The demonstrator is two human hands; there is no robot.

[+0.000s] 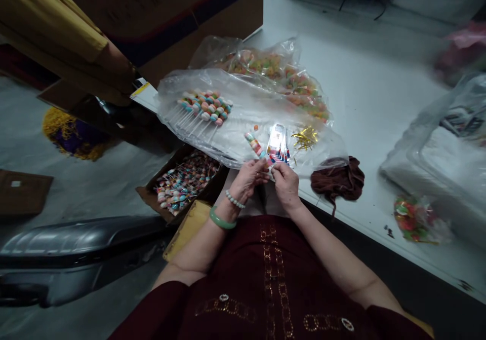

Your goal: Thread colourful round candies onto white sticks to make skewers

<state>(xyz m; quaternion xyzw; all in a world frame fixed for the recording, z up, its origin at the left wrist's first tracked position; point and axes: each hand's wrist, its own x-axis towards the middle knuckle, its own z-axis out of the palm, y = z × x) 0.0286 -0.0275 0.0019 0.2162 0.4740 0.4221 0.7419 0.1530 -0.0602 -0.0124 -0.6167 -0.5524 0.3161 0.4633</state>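
Wht. table [351, 71], 1 pc., under clear plastic sheet [243, 114] (landmark). Lg. cardboard box [231, 13], beyond sheet, to L. Bag of candies [261, 64], at sheet's far side, prob. parked clear of hands. Open carton [146, 198], full of candy sticks, below sheet's near-L edge, prob. for easy drop. Brown cloth [343, 178], sheet's near-R corner. Stick bundle [207, 107], on sheet's L, stems twd. wearer, prob. for quick pickup. L hand [250, 178], at sheet's near edge, gripping candy stick [255, 145], prob. to steady it. R hand [285, 180], alongside, fingers pinched nr. stick's lower end; exact item pinched can't tell. Printed wrappers [278, 137] & gold ties [306, 137], sheet's R, prob. within R reach. Orange pc. [255, 127], loose, mid-sheet.
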